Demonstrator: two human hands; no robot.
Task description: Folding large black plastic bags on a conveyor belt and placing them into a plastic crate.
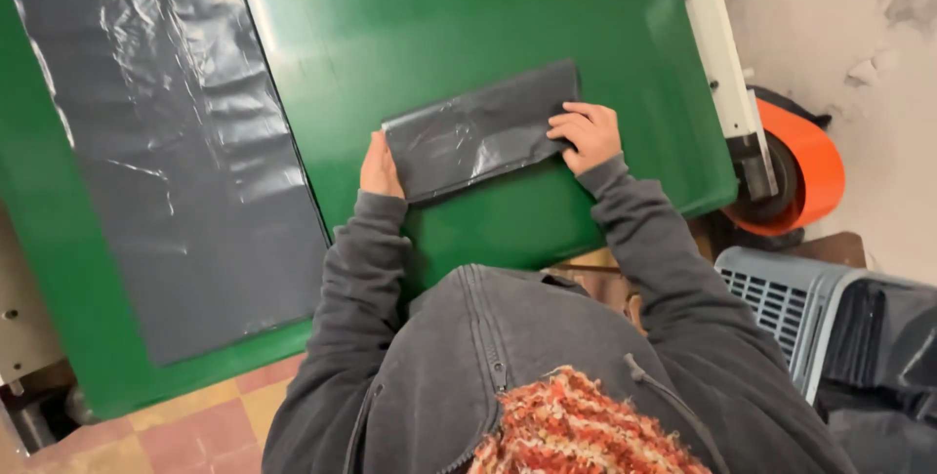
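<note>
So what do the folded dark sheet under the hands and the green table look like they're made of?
Folded dark sheet: thin plastic film, probably bag material; it shows glossy crinkles and soft creases. Green table: a hard, smooth painted top with a semi-gloss sheen; whether metal or board underneath can't be told.

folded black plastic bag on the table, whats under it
The folded black plastic bag lies flat on the green table top, held at its ends by the left hand and right hand. Anything beneath it is covered.

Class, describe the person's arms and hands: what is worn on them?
Both arms are in long dark grey sleeves of a zipped hooded top, with ribbed cuffs at the wrists. The left hand and right hand are bare: no gloves, rings or watch visible.
</note>
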